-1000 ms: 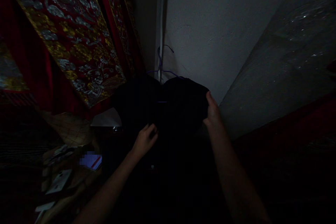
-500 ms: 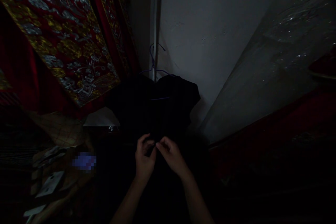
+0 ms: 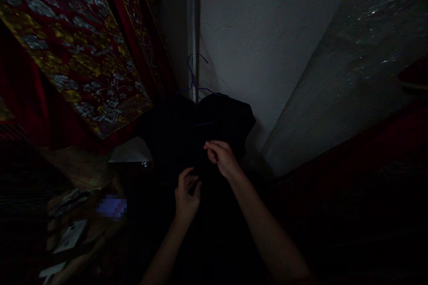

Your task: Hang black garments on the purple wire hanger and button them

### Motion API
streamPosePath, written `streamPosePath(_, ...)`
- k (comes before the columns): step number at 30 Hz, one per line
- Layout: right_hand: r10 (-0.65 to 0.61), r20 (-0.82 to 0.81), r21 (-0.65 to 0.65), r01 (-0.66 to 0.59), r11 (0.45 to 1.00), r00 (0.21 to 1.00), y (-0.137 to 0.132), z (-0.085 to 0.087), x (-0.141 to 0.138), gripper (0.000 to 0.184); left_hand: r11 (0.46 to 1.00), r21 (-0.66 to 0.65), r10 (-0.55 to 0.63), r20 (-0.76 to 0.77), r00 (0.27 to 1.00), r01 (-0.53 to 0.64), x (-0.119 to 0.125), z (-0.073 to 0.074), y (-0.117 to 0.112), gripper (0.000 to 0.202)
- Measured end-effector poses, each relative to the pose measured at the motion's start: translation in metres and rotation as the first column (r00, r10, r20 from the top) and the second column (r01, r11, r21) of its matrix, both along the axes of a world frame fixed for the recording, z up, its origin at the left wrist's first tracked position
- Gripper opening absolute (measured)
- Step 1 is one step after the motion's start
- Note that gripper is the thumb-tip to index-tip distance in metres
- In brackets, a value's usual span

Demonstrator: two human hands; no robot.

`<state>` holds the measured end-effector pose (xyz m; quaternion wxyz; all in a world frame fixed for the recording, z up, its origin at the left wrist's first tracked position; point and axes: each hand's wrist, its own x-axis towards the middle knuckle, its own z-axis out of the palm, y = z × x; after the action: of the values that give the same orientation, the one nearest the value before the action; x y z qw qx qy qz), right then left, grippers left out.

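Observation:
A black short-sleeved garment [image 3: 230, 113] hangs in front of me on a thin purple hanger [image 3: 191, 71]. My left hand [image 3: 187, 196] is at the front of the garment, thumb and fingers curled together on its dark cloth. Higher up and to the right, my right hand [image 3: 221, 156] is closed, with thumb and forefinger pinched near the chest of the garment. Whatever sits in that pinch is too small and dark to make out. The lower part of the garment fades into shadow.
Red cloth with gold and silver embroidery [image 3: 83, 53] hangs at the left. Below it, a phone [image 3: 71, 236] lies on a cluttered wooden surface near a blurred blue item [image 3: 112, 207]. A pale wall [image 3: 254, 40] stands behind, with clear plastic sheeting [image 3: 354, 71] at the right.
My right hand has moved up and away from my left hand, still pinched. My left hand stays almost where it was on the garment. The view has shifted slightly.

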<state>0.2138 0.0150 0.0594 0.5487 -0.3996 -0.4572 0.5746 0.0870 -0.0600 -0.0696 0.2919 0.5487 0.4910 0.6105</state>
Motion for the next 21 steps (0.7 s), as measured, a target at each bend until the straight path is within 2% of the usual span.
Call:
streamPosePath(2, -0.036, -0.081, 0.021, 0.038, 0.999, 0.996, 0.031, 0.04, -0.003, 0.023, 1.0, 0.009, -0.011, -0.07, 0.998, 0.011, -0.001, -0.011, 0.008, 0.038)
streamPosePath(4, -0.047, -0.108, 0.035, 0.051, 0.998, 0.993, 0.05, 0.074, -0.01, 0.02, 0.999, 0.019, -0.024, -0.136, 0.99, 0.027, -0.002, -0.02, 0.016, 0.033)
streamPosePath(6, -0.033, -0.08, 0.101, 0.041, 0.994, 0.996, 0.056, 0.095, -0.019, 0.021, 0.999, 0.022, -0.037, -0.203, 0.979, 0.042, -0.007, -0.02, 0.025, 0.029)
streamPosePath(8, -0.025, -0.033, 0.207, 0.031, 0.978, 0.999, 0.049, 0.103, -0.025, 0.021, 0.996, 0.022, -0.075, -0.267, 0.961, 0.083, -0.014, -0.005, 0.036, 0.031)
streamPosePath(10, -0.034, 0.013, 0.298, 0.029, 0.954, 0.999, 0.038, 0.103, -0.027, 0.021, 0.989, 0.061, -0.11, -0.315, 0.943, 0.136, -0.023, 0.026, 0.049, 0.037)
streamPosePath(12, -0.05, 0.053, 0.353, 0.028, 0.935, 0.997, 0.029, 0.098, -0.025, 0.022, 0.97, 0.214, -0.039, -0.325, 0.945, 0.114, -0.031, 0.071, 0.062, 0.04)
streamPosePath(15, -0.068, 0.105, 0.418, 0.018, 0.908, 0.992, 0.023, 0.093, -0.021, 0.021, 0.873, 0.488, 0.164, -0.332, 0.929, 0.02, -0.038, 0.145, 0.081, 0.036)
streamPosePath(17, -0.093, 0.131, 0.47, 0.021, 0.882, 0.987, 0.021, 0.092, -0.019, 0.021, 0.822, 0.563, 0.176, -0.396, 0.901, 0.087, -0.041, 0.185, 0.091, 0.033)
streamPosePath(19, -0.143, 0.151, 0.524, 0.044, 0.851, 0.978, 0.019, 0.091, -0.016, 0.022, 0.797, 0.574, 0.16, -0.498, 0.852, 0.186, -0.043, 0.212, 0.098, 0.02)
streamPosePath(21, -0.205, 0.177, 0.579, 0.067, 0.812, 0.962, 0.017, 0.088, -0.014, 0.024, 0.794, 0.558, 0.169, -0.585, 0.793, 0.242, -0.046, 0.224, 0.1, 0.01)
